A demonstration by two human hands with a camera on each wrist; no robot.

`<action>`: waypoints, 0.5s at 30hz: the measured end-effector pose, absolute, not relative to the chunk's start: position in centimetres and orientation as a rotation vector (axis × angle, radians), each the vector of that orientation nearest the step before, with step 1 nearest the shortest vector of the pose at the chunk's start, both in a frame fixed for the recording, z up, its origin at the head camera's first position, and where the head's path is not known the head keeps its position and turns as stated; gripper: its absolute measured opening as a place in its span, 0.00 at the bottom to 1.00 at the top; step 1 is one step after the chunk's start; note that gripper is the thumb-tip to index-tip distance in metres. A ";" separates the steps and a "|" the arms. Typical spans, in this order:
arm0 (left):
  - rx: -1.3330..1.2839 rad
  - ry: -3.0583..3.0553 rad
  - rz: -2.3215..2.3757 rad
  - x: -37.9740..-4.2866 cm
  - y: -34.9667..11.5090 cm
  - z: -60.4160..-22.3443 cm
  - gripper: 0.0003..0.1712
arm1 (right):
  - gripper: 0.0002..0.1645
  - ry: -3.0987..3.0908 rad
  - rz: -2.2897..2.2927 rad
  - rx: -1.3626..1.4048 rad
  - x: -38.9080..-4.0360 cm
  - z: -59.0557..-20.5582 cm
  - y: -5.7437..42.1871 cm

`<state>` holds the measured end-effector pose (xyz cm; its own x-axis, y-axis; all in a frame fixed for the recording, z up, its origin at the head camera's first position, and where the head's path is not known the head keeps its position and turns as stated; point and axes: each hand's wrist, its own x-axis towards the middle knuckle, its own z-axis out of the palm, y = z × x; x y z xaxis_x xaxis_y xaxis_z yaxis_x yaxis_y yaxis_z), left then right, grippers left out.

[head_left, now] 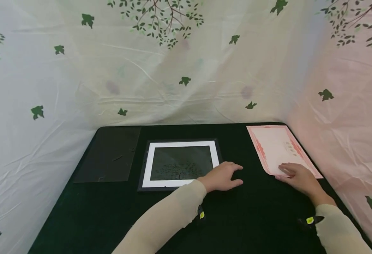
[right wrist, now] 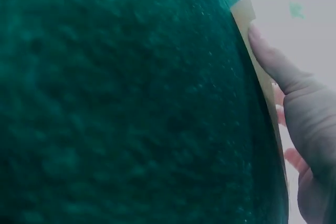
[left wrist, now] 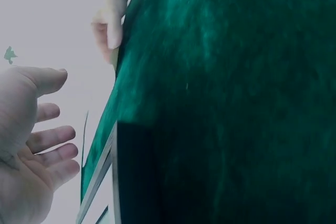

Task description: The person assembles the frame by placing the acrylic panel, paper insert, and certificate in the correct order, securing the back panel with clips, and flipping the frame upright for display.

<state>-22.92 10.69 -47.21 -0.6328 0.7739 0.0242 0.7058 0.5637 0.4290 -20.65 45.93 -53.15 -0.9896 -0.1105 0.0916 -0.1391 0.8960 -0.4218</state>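
Observation:
In the head view a sheet of paper with a pink ornamental border, like a certificate (head_left: 273,141), lies at the right of the dark table. My right hand (head_left: 300,181) is at its near edge, fingers over the paper and thumb at the rim, pinching it. The right wrist view shows the thumb (right wrist: 273,61) against the paper's pale edge (right wrist: 265,85). A black picture frame (head_left: 143,169) with a white mat lies mid-table. My left hand (head_left: 222,176) reaches across its right side, fingers spread and holding nothing; its sleeve covers part of the frame's near edge.
A thin see-through sheet (head_left: 106,158) lies left of the frame, near the table's back left corner. Dark green cloth (head_left: 237,222) covers the table. Pale curtains (head_left: 205,98) printed with leaves and branches hang along the back and both sides.

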 end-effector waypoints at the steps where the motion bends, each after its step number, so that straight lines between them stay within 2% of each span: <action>1: 1.260 2.609 0.629 -22.9 11.0 -47.3 0.31 | 0.45 -2.986 0.704 0.178 -20.6 -53.1 45.8; 5: 1.208 2.528 0.763 -22.7 11.9 -47.9 0.30 | 0.37 -2.929 0.758 0.130 -20.4 -53.1 45.1; 10: 1.054 2.416 0.980 -22.5 13.0 -48.4 0.31 | 0.21 -2.808 0.646 0.145 -20.3 -53.0 43.8; 15: 0.874 2.299 1.188 -22.2 14.2 -49.0 0.36 | 0.08 -2.620 0.528 0.255 -20.2 -52.6 41.4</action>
<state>-22.23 14.19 -48.98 -0.7210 0.6895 -0.0685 0.3429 0.4410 0.8294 -20.24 41.41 -52.65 -0.8802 -0.0894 0.4661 -0.2630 0.9094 -0.3222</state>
